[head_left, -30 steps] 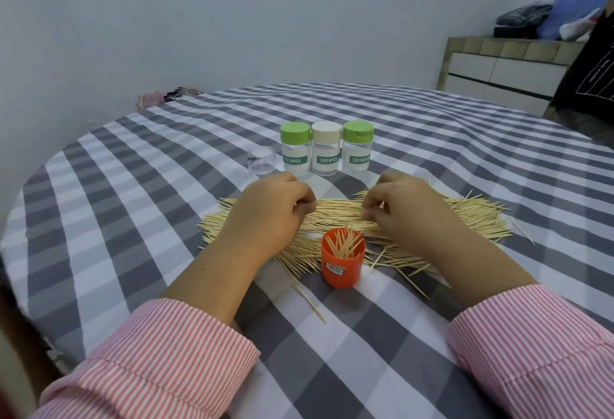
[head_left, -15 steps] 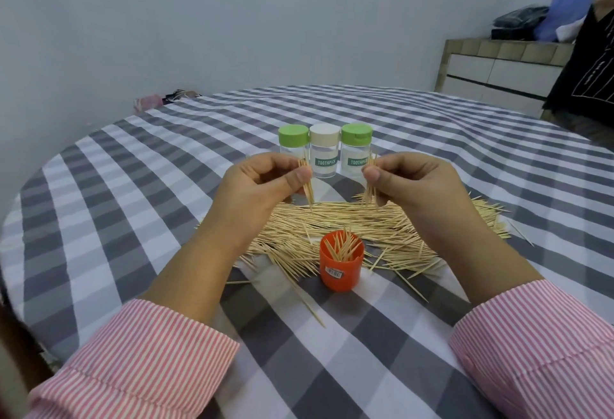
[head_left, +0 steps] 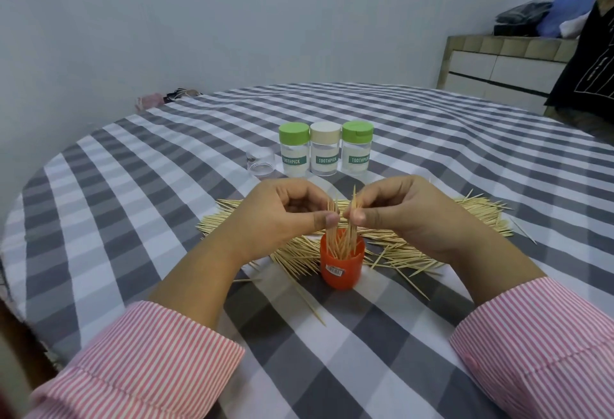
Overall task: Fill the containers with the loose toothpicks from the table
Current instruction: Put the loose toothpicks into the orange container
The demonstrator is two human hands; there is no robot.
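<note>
Directly above the orange cup (head_left: pixel 342 269), both hands pinch upright toothpick bundles (head_left: pixel 352 211), lower tips inside it.

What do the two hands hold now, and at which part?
Each holds toothpicks, pinched near mid-length: left hand one small bunch, right hand another, over the orange cup.
</note>
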